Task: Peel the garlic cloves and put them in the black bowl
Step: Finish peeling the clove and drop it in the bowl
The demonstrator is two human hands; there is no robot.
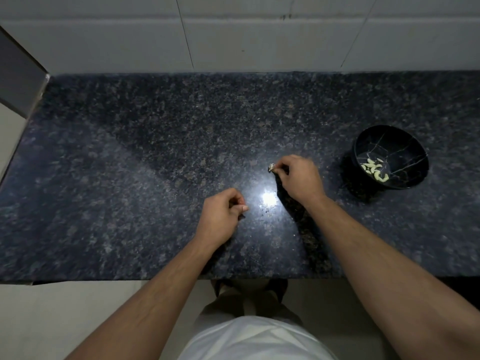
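Note:
A black bowl (405, 141) with pale crack-like lines stands on the dark granite counter (155, 141) at the right. Several peeled pale garlic cloves (375, 169) lie in its bottom. My right hand (298, 178) is left of the bowl, low over the counter, and pinches a small pale scrap of garlic or its skin (271, 167) at the fingertips. My left hand (220, 216) hovers nearer the front edge with its fingers curled toward the thumb; nothing is plainly visible in it.
A bright light reflection (268, 198) glares on the counter between my hands, with small skin flakes (267, 210) around it. A white tiled wall (233, 35) backs the counter. At the left the counter ends at a wall corner (23, 81).

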